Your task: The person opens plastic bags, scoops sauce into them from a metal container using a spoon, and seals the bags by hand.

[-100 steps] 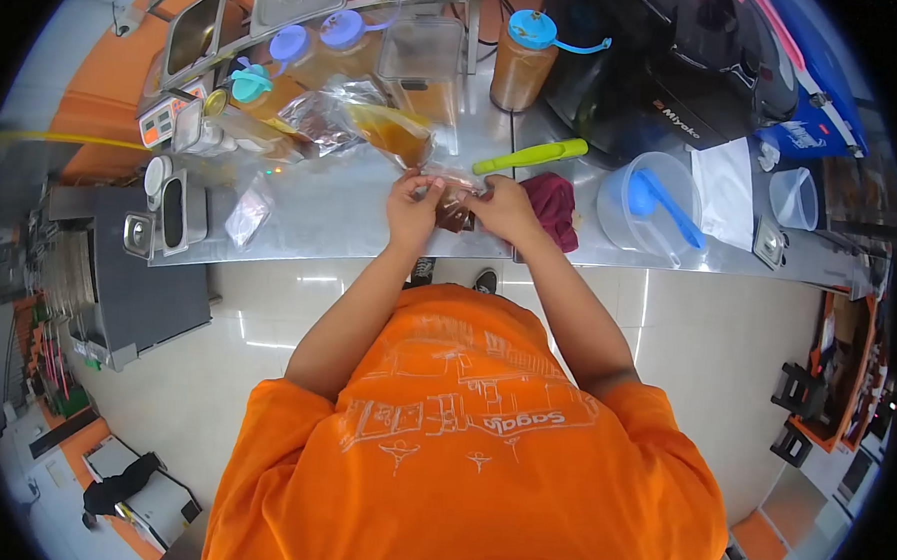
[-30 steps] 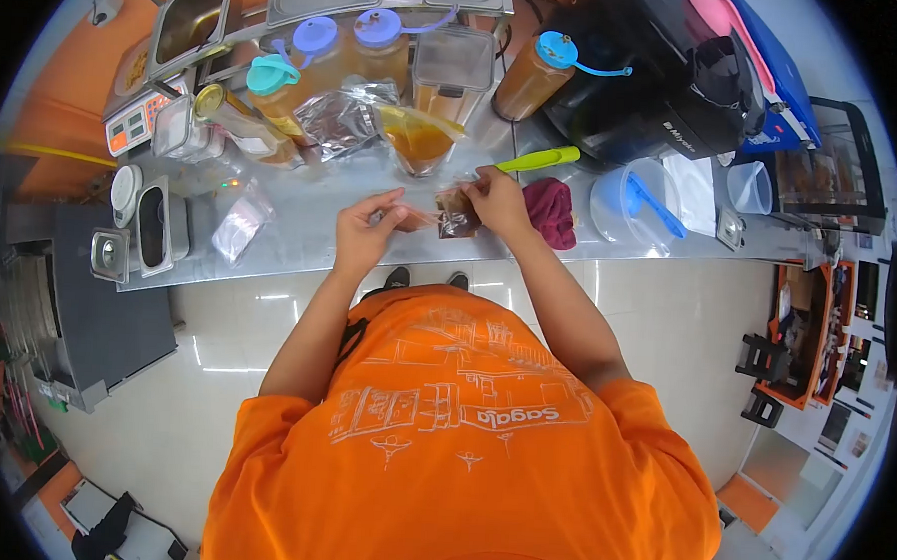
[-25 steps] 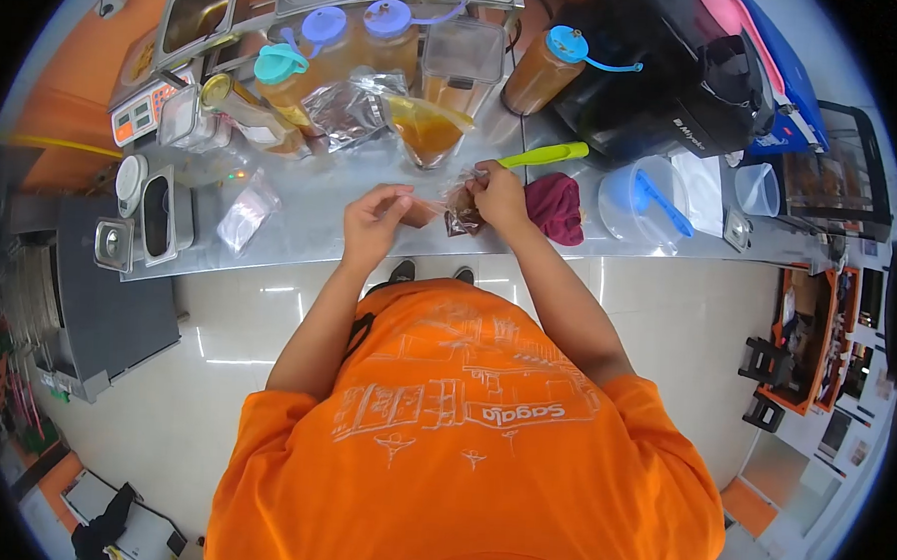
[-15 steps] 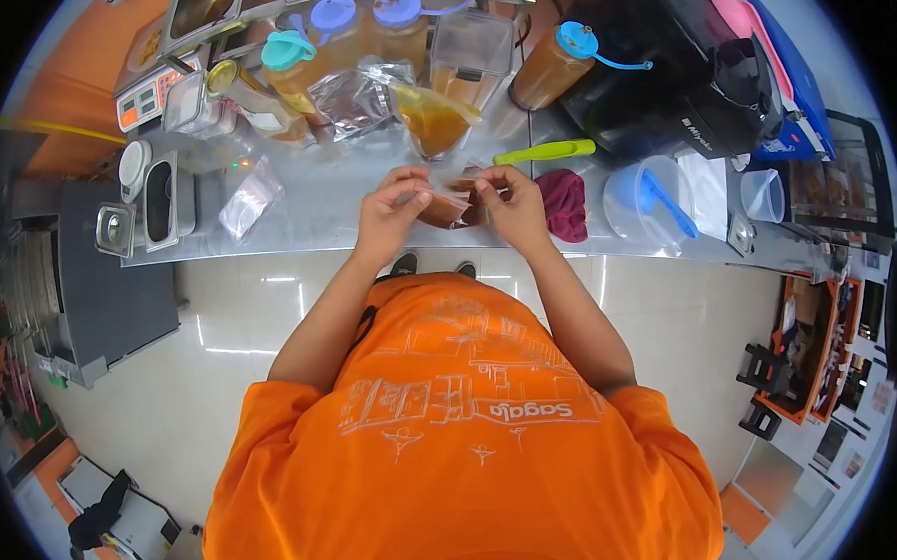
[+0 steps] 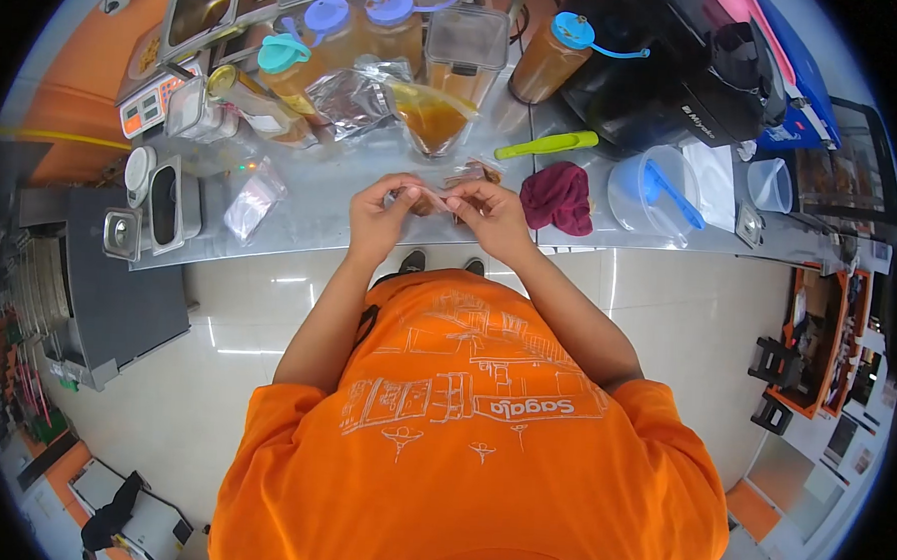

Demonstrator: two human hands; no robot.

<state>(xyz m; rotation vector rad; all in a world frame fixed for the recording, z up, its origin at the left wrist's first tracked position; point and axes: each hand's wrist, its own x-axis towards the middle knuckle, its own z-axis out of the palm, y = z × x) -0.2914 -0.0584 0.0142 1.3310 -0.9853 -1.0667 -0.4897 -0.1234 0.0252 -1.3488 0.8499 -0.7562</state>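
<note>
Near the counter's front edge, my left hand [image 5: 379,217] and my right hand [image 5: 496,220] pinch the top of a small clear plastic bag [image 5: 431,199] from both sides. Something brown shows inside it, partly hidden by my fingers. Just beyond my right hand lies another small bag with brown contents [image 5: 476,170]. A crumpled maroon cloth [image 5: 558,199] rests right of that hand. Beyond the hands stands a pouch of orange-brown liquid [image 5: 434,117] beside a silver foil pouch [image 5: 353,101]. To the left lies a stack of clear plastic bags [image 5: 256,204].
A lime-green tool [image 5: 546,144] lies behind the cloth. At right stand a clear tub [image 5: 627,193] with a blue scoop [image 5: 670,193] and a black appliance [image 5: 667,89]. Capped sauce bottles [image 5: 550,64] line the back. A metal container [image 5: 175,203] and a scale [image 5: 151,105] stand left.
My hands have drawn closer together on the small bag, and its top is now pinched. The other brown-filled bag shows on the counter beyond my right hand. The view has shifted slightly.
</note>
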